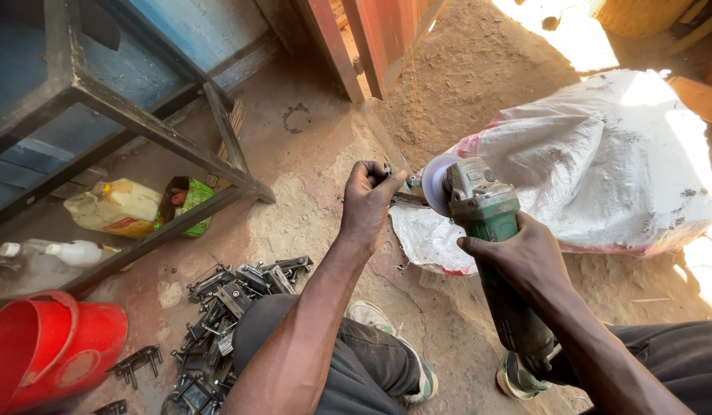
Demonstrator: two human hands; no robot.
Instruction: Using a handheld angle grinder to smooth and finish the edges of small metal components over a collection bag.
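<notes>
Two hands are busy over a dirt floor (456,77): the left hand (369,201) is closed in a fist, pinching a small metal part (404,200) out in front of the knees, and the right hand (525,257) is wrapped tight around the green body of a grinder (487,219) whose pale disc (434,184) sits right against that part. The part juts from the fingers toward the disc, just above the edge of a white sack (602,169) lying on the ground; its shape is mostly hidden by the fist, so it may be one of the same dark brackets. A heap of those brackets (225,307) lies by the left knee, beside a red bucket (48,346). Whether the heap holds ground pieces or ones waiting their turn cannot be read from here, and no second pile shows, so I judge the work to be somewhere in mid-batch, with one piece at the disc and many lying by. Under a dark metal frame (141,123) at the left stand a yellow jug (114,207) and a clear bottle (33,265), well apart from the hands
</notes>
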